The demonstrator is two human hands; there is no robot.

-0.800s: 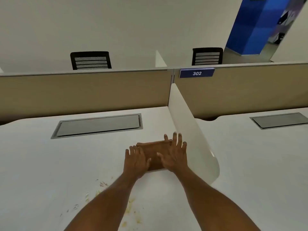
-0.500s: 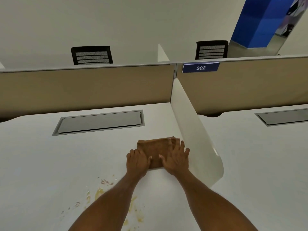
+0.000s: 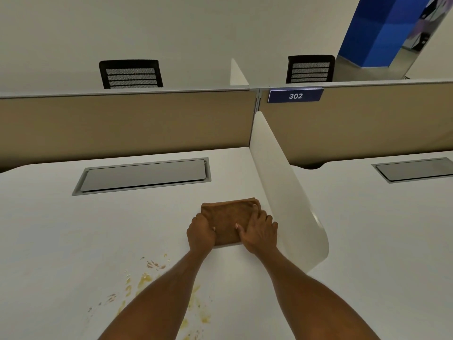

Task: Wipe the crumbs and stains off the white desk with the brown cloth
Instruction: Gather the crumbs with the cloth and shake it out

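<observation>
I'm at the pick-up step: no wiping yet. The folded brown cloth [image 3: 228, 222] lies flat on the white counter [image 3: 73, 241], just beside the divider [image 3: 282, 187] at its 3 o'clock. My left hand [image 3: 201, 233] curls round its 9 o'clock edge; my right hand [image 3: 259, 231] grips the 3 o'clock edge, thumb on top. Its long axis seems to run 9 to 3, a short edge toward the divider. Next I'd drag it toward 7 o'clock onto the stains [image 3: 144, 278].

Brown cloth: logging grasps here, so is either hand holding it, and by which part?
Both: the left hand grips the brown cloth at its left edge, the right hand at its right.
</observation>
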